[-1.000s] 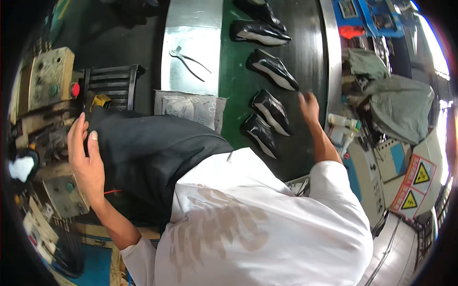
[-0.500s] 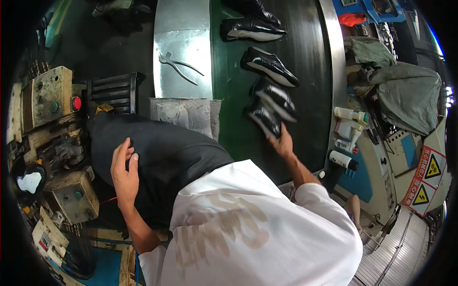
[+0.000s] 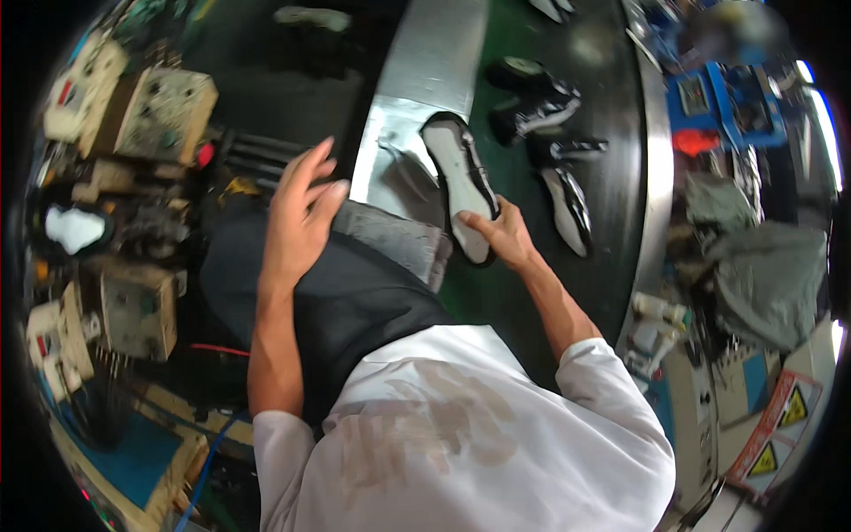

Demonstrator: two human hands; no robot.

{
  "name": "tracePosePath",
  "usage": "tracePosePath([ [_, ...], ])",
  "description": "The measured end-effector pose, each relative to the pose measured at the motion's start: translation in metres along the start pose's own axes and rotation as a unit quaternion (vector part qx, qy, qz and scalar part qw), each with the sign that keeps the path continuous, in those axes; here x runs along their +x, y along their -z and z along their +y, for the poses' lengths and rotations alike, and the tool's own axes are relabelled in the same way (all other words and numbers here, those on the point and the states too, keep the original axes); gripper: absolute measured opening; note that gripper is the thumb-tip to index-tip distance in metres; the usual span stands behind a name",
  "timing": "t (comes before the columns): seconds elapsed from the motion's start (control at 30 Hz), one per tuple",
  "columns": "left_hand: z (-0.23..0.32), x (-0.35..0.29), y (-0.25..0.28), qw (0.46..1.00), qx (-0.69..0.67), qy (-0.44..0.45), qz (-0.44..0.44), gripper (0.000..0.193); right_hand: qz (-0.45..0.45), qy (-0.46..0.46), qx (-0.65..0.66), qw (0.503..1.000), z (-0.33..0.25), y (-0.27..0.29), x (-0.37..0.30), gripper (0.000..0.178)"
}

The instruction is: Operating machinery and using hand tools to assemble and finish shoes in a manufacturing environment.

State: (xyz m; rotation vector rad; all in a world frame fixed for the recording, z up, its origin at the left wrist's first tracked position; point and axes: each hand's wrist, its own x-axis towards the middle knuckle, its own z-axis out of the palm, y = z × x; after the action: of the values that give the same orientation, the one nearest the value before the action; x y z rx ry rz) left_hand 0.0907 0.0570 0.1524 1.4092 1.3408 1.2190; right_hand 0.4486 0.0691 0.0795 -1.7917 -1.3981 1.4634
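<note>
Taking the grey cloth pad (image 3: pixel 399 238) as my mark, the black shoe (image 3: pixel 463 182) is just past its right end, raised and turned so that the pale sole faces up at me. My right hand (image 3: pixel 502 232) grips it by the near end, thumb pressed on the underside, the other fingers mostly hidden behind. I judge that pinching one end leaves most of the underside uncovered and keeps the shoe from twisting.

My left hand (image 3: pixel 301 222) grasps nothing; it hangs in the air left of the pad, over my dark trousers (image 3: pixel 355 301), fingers loosely spread, perhaps held there to stay clear of the shoe.

The pad lies at the near end of the metal strip (image 3: pixel 434 53), where I suppose it cushions against bare metal. Right of the pad, other black shoes (image 3: pixel 567 211) lie on the dark belt (image 3: pixel 612 204), the nearest tipped on its side; that line probably keeps several within reach. Well left of the pad stands a control box (image 3: pixel 164 111) with a red button (image 3: pixel 206 155), likely set for my left side.
</note>
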Motion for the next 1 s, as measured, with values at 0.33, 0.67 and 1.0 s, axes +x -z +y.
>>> tracePosePath([
  [0.33,-0.022,-0.057,0.134,0.907,0.302,-0.053,0.289,0.026,-0.373,0.031,-0.116,0.920,-0.155,-0.189,-0.022,0.089],
  [0.67,-0.102,-0.130,0.114,0.913,-0.114,0.054,0.389,0.039,-0.523,0.052,0.091,0.846,-0.160,-0.298,0.020,0.077],
  [1.0,-0.101,-0.133,0.043,0.850,-0.188,0.151,0.468,0.073,-0.422,0.219,-0.128,0.870,-0.141,-0.308,0.028,0.065],
])
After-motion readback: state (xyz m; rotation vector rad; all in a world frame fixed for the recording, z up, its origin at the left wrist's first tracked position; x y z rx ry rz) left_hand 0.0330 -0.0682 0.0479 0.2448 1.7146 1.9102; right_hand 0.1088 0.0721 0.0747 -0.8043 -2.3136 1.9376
